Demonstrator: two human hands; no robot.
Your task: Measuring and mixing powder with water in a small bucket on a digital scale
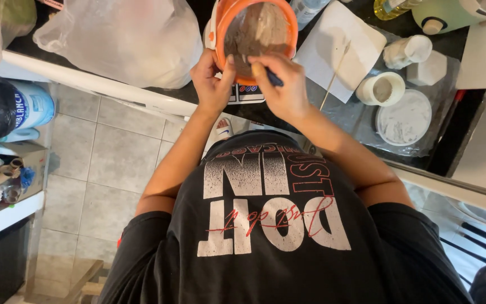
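An orange bowl (288, 17) with grey-brown powder or paste inside stands on a small scale (247, 94) at the dark counter's edge. My left hand (212, 81) grips the bowl's near rim, thumb over the edge. My right hand (282, 87) holds a dark-handled tool (273, 77) whose tip dips into the grey mix; the tip itself is hard to make out.
A white pad (355, 39) with a thin wooden stick (334, 76) lies right of the bowl. Small white cups (382, 89), a white lid (405, 117) and white cast pieces (427, 70) sit on plastic sheeting. A large plastic bag (125, 39) lies at left. Tiled floor (108, 163) below.
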